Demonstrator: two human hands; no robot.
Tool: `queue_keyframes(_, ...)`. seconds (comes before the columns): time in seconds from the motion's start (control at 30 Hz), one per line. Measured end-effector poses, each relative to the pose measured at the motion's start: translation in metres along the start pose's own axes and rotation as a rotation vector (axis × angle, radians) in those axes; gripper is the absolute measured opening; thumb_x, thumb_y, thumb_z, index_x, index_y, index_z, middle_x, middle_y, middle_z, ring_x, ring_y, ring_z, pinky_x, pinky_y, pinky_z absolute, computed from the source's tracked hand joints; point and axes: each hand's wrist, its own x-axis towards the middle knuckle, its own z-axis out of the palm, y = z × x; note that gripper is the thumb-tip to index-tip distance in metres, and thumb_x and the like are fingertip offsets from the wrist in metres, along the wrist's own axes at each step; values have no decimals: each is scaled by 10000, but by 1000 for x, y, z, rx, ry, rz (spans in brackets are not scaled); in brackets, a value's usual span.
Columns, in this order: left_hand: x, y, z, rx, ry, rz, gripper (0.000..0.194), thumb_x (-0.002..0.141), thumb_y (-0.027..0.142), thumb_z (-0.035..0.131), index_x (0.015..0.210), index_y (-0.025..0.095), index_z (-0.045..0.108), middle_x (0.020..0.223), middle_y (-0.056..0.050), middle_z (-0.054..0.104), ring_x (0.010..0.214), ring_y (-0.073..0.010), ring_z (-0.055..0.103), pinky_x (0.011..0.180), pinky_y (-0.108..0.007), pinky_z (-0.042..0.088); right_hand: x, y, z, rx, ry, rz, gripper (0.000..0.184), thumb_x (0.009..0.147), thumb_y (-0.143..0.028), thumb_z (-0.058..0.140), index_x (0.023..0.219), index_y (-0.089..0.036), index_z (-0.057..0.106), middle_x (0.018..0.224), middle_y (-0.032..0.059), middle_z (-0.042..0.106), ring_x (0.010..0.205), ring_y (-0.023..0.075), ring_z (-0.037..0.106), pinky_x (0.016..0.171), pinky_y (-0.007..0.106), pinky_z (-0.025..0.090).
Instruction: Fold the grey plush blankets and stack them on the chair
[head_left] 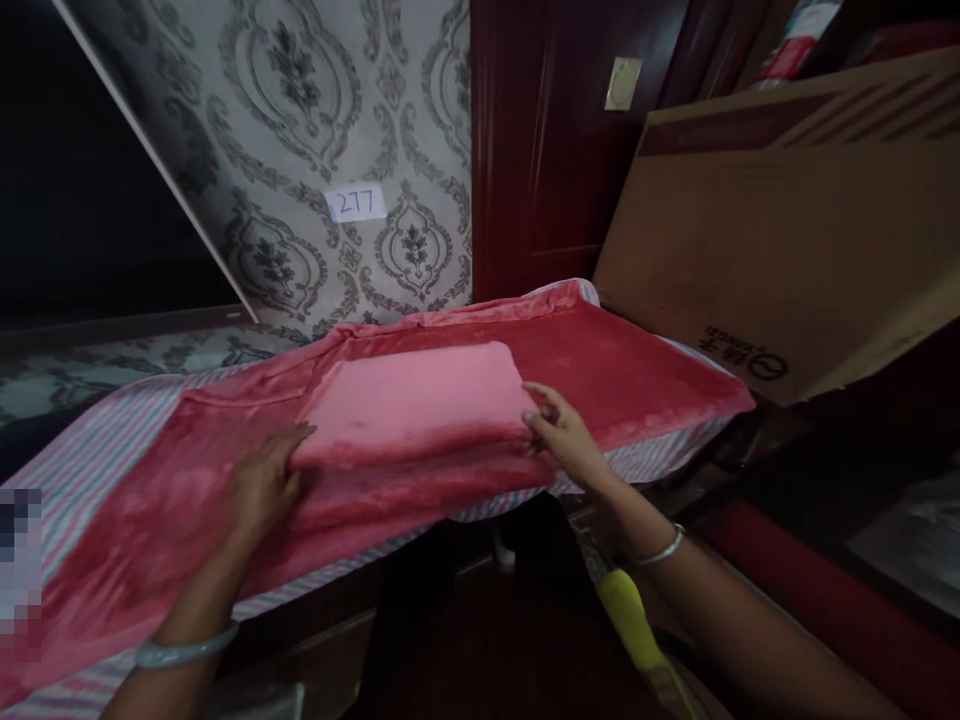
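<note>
A folded pink blanket (420, 395), a rectangular bundle with a darker rosy front edge, lies on a spread red plush blanket (637, 375). My left hand (266, 480) grips the bundle's left end, fingertips at its front corner. At the opposite end my right hand (559, 430) is closed on the right edge, thumb in front and fingers behind. Red plush is bunched in soft folds just in front of the bundle. Beneath everything, a striped sheet (97, 450) shows along the borders.
A large cardboard box (780, 230) leans at the right, with a bottle (799, 40) behind its top edge. Patterned wallpaper (405, 130) and a dark red door panel (555, 140) stand behind. A dark screen (90, 180) is at the left. Something yellow-green (630, 615) hangs below.
</note>
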Motion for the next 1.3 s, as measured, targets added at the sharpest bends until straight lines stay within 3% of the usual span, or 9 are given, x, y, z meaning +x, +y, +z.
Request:
queue_keyframes(0.13, -15, -5, 6, 30, -134, 23, 497, 776, 247, 482, 1231, 217, 680, 1343, -111, 681, 1244, -305, 622, 1113, -453, 463, 1, 27, -4, 69, -57, 166, 837, 689, -456, 745, 1447, -263, 445, 975, 25, 635, 731, 216, 703, 570, 350, 596)
queue_keyframes(0.33, -10, 20, -5, 262, -130, 131, 527, 771, 242, 531, 1277, 198, 670, 1367, -151, 658, 1346, -390, 522, 1127, -593, 398, 33, 38, -10, 109, 35, 54, 802, 723, -424, 719, 1465, -257, 466, 1330, 105, 624, 1161, 250, 634, 929, 375, 563)
queue_keyframes(0.57, 22, 126, 37, 29, -320, 448, 643, 849, 225, 532, 1490, 214, 490, 1542, -133, 507, 1403, -298, 491, 1161, -480, 396, 49, 19, 23, 404, 126, 53, 741, 676, -380, 705, 1383, -233, 537, 1218, 69, 704, 1080, 251, 666, 940, 376, 549)
queue_keyframes(0.77, 65, 195, 71, -320, -336, 289, 378, 818, 293, 561, 1167, 196, 669, 1198, -121, 716, 1126, -290, 656, 1004, -431, 517, 59, 22, 30, 427, -100, -94, 354, 778, -476, 616, 968, -202, 737, 1010, 71, 749, 946, 245, 685, 871, 374, 553)
queue_keyframes(0.9, 79, 184, 79, -711, -255, -118, 308, 773, 380, 582, 1010, 211, 682, 1001, -53, 753, 984, -272, 695, 894, -396, 569, 88, 38, 15, -59, -107, -262, 264, 827, -322, 546, 885, -208, 777, 889, 51, 755, 929, 251, 678, 919, 427, 534)
queue_keyframes(0.97, 79, 170, 83, -771, -152, -327, 326, 766, 413, 617, 1018, 221, 694, 947, -54, 754, 988, -291, 699, 874, -415, 578, 108, 40, 9, -359, -160, -422, 292, 826, -211, 532, 956, -229, 794, 1012, 57, 768, 1052, 253, 658, 1017, 442, 489)
queue_keyframes(1.07, 73, 154, 88, -752, -90, -432, 331, 788, 423, 644, 1072, 262, 698, 940, -54, 754, 1003, -298, 702, 856, -431, 584, 141, 40, 4, -714, -247, -545, 372, 823, -126, 529, 1090, -208, 776, 1218, 106, 726, 1224, 268, 590, 1120, 460, 406)
queue_keyframes(1.2, 57, 154, 98, -693, -148, -291, 442, 810, 405, 608, 1221, 251, 657, 1113, -69, 749, 1079, -305, 687, 947, -473, 567, 180, 47, 0, -788, -164, -457, 474, 886, -191, 565, 1353, -137, 628, 1473, 187, 556, 1345, 296, 509, 1130, 460, 392)
queue_keyframes(1.3, 43, 163, 110, -507, -292, 122, 500, 771, 281, 597, 1265, 246, 664, 1290, -99, 701, 1219, -326, 625, 1102, -540, 454, 195, 59, -3, -676, -149, -358, 415, 938, -290, 561, 1338, -209, 636, 1419, 137, 616, 1271, 279, 569, 1108, 439, 408)
